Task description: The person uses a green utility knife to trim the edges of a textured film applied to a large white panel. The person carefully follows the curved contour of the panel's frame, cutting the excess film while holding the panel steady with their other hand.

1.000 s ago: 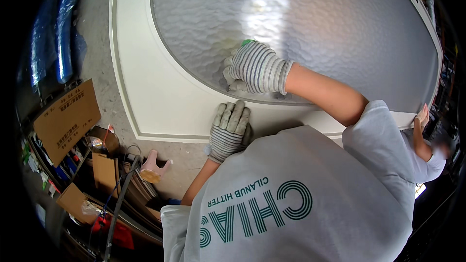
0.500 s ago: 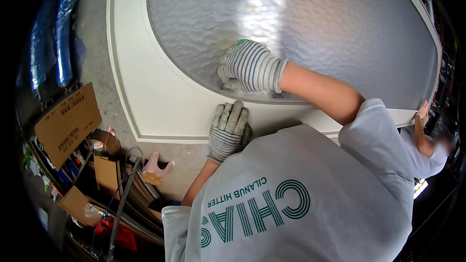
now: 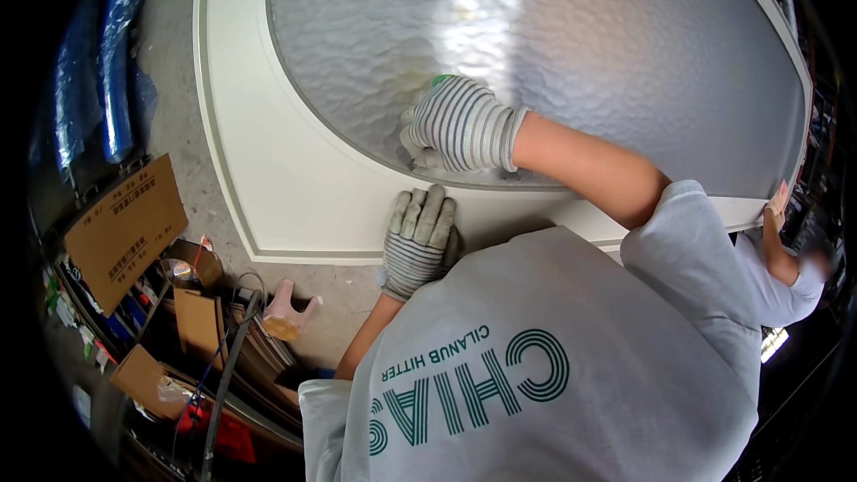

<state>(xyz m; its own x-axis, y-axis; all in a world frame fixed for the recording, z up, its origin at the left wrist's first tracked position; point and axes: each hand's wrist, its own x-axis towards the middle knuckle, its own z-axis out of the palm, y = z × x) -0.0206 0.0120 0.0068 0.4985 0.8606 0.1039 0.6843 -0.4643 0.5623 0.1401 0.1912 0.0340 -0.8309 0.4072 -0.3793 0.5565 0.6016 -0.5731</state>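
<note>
A large pale door panel (image 3: 245, 138) lies before me, with a textured, wavy grey glass pane (image 3: 357, 45) set inside its curved frame. My right hand (image 3: 464, 125), in a striped knit glove, is closed in a fist low over the pane near its curved edge. A small green end (image 3: 440, 79) of a hand tool pokes out of the fist; the rest is hidden by the fingers. My left hand (image 3: 420, 236), gloved alike, rests on the frame's near border with its fingers stretched out flat.
Another person's hand (image 3: 777, 203) touches the panel's right end. At lower left stand a pink stool (image 3: 287, 311), a cardboard sheet (image 3: 125, 228) and a cluttered rack of cardboard pieces (image 3: 198, 326). Blue plastic-wrapped rolls (image 3: 116, 80) lie at upper left.
Almost nothing differs. My right fist has tilted very slightly at the same spot by the pane's edge; my left hand stays put on the frame.
</note>
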